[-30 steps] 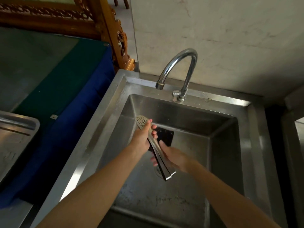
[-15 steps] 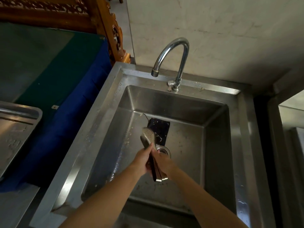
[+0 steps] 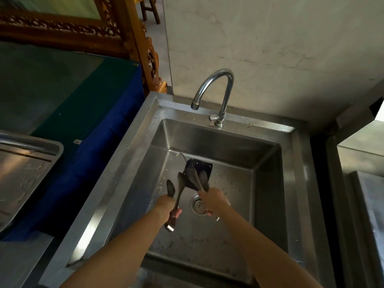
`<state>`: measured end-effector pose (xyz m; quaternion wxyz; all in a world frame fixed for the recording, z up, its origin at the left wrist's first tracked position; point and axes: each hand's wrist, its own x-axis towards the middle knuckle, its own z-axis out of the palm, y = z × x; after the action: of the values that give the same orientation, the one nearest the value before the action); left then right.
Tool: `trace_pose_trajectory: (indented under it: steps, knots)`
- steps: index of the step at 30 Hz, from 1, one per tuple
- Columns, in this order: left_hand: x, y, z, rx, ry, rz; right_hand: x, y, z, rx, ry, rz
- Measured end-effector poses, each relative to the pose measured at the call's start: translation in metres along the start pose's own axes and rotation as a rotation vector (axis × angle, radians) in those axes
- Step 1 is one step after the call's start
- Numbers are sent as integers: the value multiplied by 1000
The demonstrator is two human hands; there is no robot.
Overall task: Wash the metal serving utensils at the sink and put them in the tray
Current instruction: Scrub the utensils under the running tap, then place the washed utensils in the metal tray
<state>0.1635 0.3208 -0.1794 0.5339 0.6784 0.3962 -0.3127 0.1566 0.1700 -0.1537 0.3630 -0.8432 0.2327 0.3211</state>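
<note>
Both hands are down inside the steel sink (image 3: 128, 163), each gripping a pair of metal serving tongs. My left hand (image 3: 166, 206) holds one pair of tongs (image 3: 180, 183) with its two spoon-shaped ends spread and pointing away from me. My right hand (image 3: 212, 199) holds a second pair of tongs (image 3: 198, 178), their perforated ends lying over a dark sponge (image 3: 204, 166) on the sink floor. The metal tray (image 3: 25, 173) sits to the far left on the blue cloth. No water runs from the tap (image 3: 216, 88).
A round drain strainer (image 3: 198, 204) lies between my hands. A blue and green cloth (image 3: 87, 125) covers the table left of the sink. A carved wooden frame (image 3: 133, 38) stands behind it, and a steel unit (image 3: 361, 194) borders the right.
The hands were together on one bundle of tongs; now they have parted, each with its own pair. The view has pulled back and shows more of the sink.
</note>
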Motion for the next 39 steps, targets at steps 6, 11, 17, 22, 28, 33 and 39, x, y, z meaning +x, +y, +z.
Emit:
trace_pose_trajectory:
  steps: [6, 11, 17, 22, 28, 33, 39]
  knots:
    - [-12, 23, -9, 192, -58, 133, -7, -2, -18, -490, 215, -97]
    - [-13, 31, -9, 295, 18, 204, -6, 0, -26, -513, 223, -151]
    - [-27, 37, -31, 397, 77, 379, -8, -25, -29, -475, 273, -236]
    - [-37, 43, -56, 343, 129, 441, -9, -47, -23, -492, 269, -305]
    - [-48, 52, -107, 206, 212, 527, -18, -102, -5, -539, 320, -472]
    - [-62, 66, -178, 123, 343, 598, -34, -173, 28, -608, 368, -668]
    - [-60, 54, -286, -253, 481, 579, -62, -273, 97, -571, 296, -855]
